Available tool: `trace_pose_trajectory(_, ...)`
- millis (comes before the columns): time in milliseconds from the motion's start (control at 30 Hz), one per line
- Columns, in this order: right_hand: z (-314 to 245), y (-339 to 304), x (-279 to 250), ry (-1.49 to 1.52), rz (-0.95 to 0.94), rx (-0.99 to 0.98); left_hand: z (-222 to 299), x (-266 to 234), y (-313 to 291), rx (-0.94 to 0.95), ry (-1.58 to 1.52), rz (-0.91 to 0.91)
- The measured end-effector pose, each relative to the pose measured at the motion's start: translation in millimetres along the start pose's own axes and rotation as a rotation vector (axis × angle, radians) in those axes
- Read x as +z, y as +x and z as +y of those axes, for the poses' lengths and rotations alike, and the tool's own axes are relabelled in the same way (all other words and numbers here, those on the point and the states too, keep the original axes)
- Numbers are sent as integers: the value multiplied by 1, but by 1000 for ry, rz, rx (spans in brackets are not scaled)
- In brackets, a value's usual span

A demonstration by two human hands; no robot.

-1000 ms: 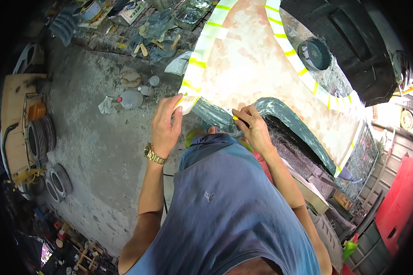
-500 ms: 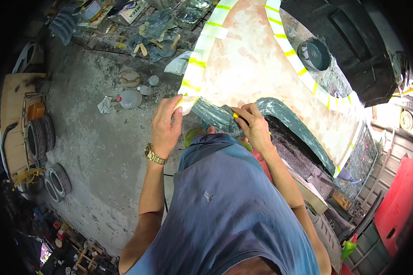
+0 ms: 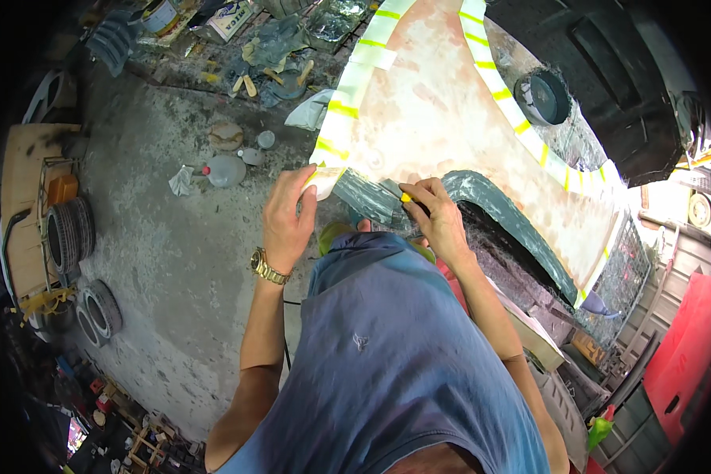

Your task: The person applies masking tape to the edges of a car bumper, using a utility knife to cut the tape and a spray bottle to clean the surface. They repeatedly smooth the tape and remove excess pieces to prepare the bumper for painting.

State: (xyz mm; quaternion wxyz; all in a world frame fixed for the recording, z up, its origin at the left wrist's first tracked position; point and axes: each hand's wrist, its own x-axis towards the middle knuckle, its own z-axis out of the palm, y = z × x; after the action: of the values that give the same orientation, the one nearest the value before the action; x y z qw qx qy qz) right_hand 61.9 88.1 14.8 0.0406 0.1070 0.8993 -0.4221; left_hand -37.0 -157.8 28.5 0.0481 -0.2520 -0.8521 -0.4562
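Observation:
A large curved panel (image 3: pixel 434 110), whitish with tan patches, spreads out in front of me. Pale paper strips (image 3: pixel 341 103) held by yellow tape line its edges. Along the near side runs a dark green-grey band (image 3: pixel 363 193). My left hand (image 3: pixel 286 213) grips the panel's near-left corner, thumb and fingers closed on the taped paper there. On the band's right part, my right hand (image 3: pixel 437 209) pinches a small yellow-ended item (image 3: pixel 405 197). A flat grey piece (image 3: pixel 390 188) lies by its fingertips; I cannot tell whether the two are joined.
On the concrete floor to the left stand a clear jug (image 3: pixel 226 171) with a red cap and small bottles. Tyres (image 3: pixel 69 233) lean farther left. Cans and sticks (image 3: pixel 249 84) litter a bench at the back. A black round container (image 3: pixel 542 96) sits beyond the panel's right edge.
Both hands hold nearly the same places. The view has shifted very slightly; the yellow-ended item is still pinched in my right hand.

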Motion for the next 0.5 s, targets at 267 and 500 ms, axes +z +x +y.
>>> trace_pose_trajectory(267, 5, 1, -13, 22, -165, -55, -2, -3, -1, -10, -10, 12)
trace_pose_trajectory(500, 4, -1, -12, 119, -213, -31, -5, -2, 0, 3, -3, 18)
